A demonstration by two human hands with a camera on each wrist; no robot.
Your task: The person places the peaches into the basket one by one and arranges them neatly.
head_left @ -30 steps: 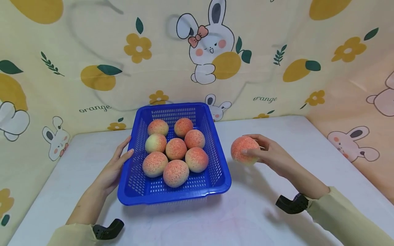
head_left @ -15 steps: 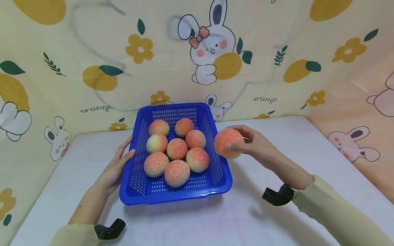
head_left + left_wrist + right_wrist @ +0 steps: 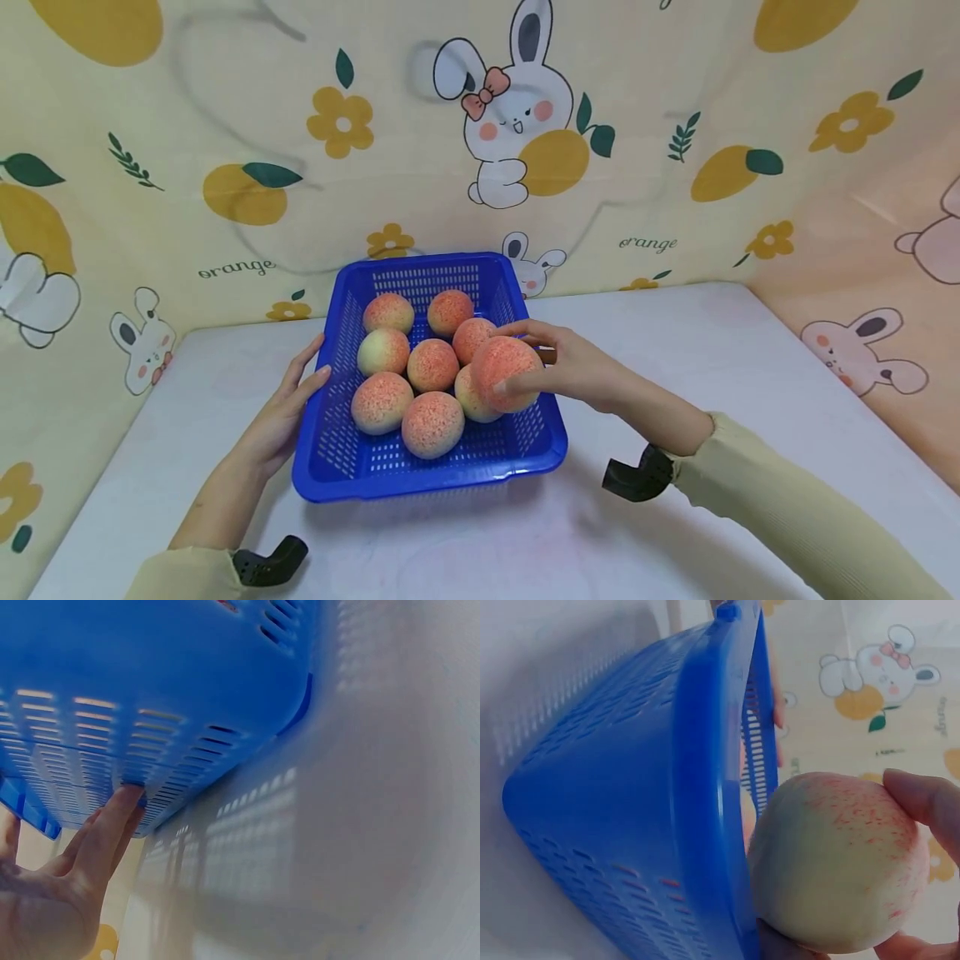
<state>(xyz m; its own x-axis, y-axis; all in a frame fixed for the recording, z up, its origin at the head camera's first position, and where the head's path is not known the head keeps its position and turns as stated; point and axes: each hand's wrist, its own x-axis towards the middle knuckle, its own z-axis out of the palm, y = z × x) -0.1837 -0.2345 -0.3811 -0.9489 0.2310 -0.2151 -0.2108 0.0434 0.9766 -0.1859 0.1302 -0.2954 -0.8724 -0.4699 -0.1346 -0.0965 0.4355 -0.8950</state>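
Observation:
A blue plastic basket (image 3: 431, 487) with slotted walls is tilted toward me, its shadow on the table below. Several red-and-yellow peaches (image 3: 432, 364) lie inside it. At the basket's left side my left hand (image 3: 281, 417) grips it, thumb at the rim (image 3: 30, 806) and straight fingers (image 3: 109, 825) against the slotted underside in the left wrist view. My right hand (image 3: 573, 367) holds another peach (image 3: 840, 862) between thumb and fingers, above the right part of the basket. In the head view this peach (image 3: 506, 372) partly covers two of those inside.
The white table (image 3: 637, 533) extends around the basket. Behind it hangs a cream cloth (image 3: 420, 183) printed with rabbits and oranges. Black wrist mounts (image 3: 637, 475) sit at both sleeve cuffs.
My right hand has carried its peach leftward, from beside the basket to over its right side. The left hand and basket have stayed about where they were.

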